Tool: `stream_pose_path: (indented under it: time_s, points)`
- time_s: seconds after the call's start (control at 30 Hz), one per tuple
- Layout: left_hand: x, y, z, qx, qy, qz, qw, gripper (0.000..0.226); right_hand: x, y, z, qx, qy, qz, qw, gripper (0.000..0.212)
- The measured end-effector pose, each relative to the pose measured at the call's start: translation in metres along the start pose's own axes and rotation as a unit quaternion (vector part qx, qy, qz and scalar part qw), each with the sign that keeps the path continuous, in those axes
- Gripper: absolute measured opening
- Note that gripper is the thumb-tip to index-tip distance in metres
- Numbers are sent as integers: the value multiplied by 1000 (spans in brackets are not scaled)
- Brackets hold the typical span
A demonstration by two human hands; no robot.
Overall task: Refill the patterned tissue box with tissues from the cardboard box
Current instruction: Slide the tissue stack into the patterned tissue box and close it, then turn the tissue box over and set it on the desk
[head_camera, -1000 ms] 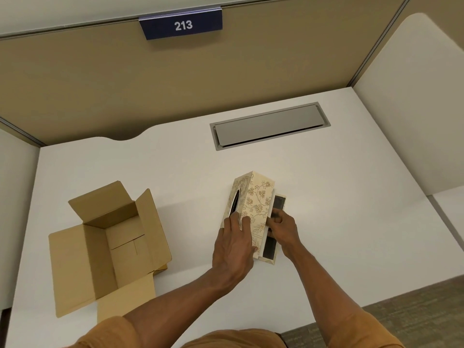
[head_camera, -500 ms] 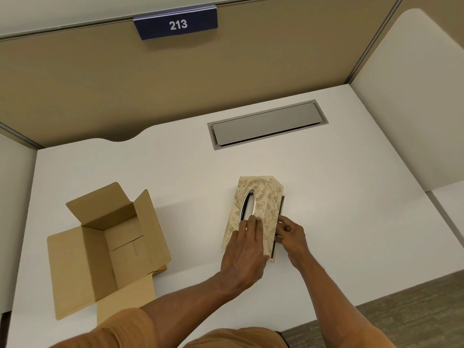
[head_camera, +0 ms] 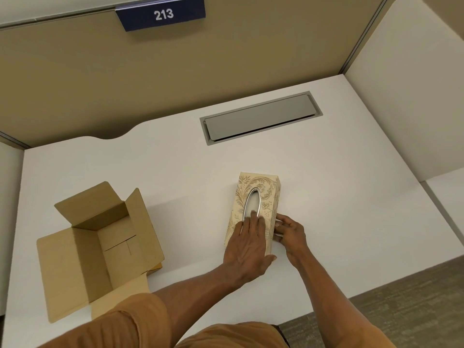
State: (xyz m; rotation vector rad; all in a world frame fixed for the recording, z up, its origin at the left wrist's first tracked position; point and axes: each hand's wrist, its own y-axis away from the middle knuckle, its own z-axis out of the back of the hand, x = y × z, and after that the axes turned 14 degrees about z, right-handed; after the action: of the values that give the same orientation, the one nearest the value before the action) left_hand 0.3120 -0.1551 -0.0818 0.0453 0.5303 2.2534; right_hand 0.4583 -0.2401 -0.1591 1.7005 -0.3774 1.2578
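Note:
The patterned tissue box [head_camera: 261, 194] lies flat on the white desk [head_camera: 175, 177], its silver-rimmed oval slot facing up. My left hand [head_camera: 248, 244] rests palm-down on the near end of its top, fingers together reaching the slot. My right hand [head_camera: 288, 231] pinches the box's right lower edge near the base. The cardboard box [head_camera: 100, 247] stands open at the left with its flaps spread; I see no tissues inside it.
A grey cable hatch [head_camera: 259, 119] is set into the desk behind the tissue box. Tan partition walls with a "213" sign [head_camera: 162, 15] close off the back, and white panels stand at both sides. The desk's front edge runs near my arms.
The tissue box was tipped on its side with its dark base showing; it has been rolled down flat, slot up. My left hand has moved onto its top.

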Motion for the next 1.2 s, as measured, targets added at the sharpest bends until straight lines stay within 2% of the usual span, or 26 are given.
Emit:
stream_pose_path:
  time_s: [0.17, 0.4, 0.67, 0.77, 0.83, 0.93, 1.03, 1.2]
  points:
    - [0, -3, -6, -16, -28, -32, 999, 112, -3, 3, 1, -20, 5, 21, 1000, 32]
    - [4, -1, -18, -54, -120, -62, 989, 96, -10, 11, -3, -59, 48, 66, 995, 24]
    - [5, -3, -17, -29, -134, -65, 988, 95, -10, 16, -4, -66, 98, 75, 990, 35]
    - [7, 1, -14, -24, -149, -65, 986, 82, -7, 15, -4, -80, 85, 74, 990, 32]
    - [9, 4, -14, -26, -168, -64, 983, 72, -3, 12, -2, -93, 75, 79, 990, 39]
    - [13, 10, -17, -40, -169, -77, 982, 62, 5, 6, 2, -98, 89, 107, 985, 54]
    - [18, 12, -13, -42, -161, -75, 983, 58, 14, -2, 6, -94, 118, 137, 979, 60]
    - [19, 7, -17, -8, -89, -71, 993, 68, 37, -18, 5, -57, 214, 208, 953, 66]
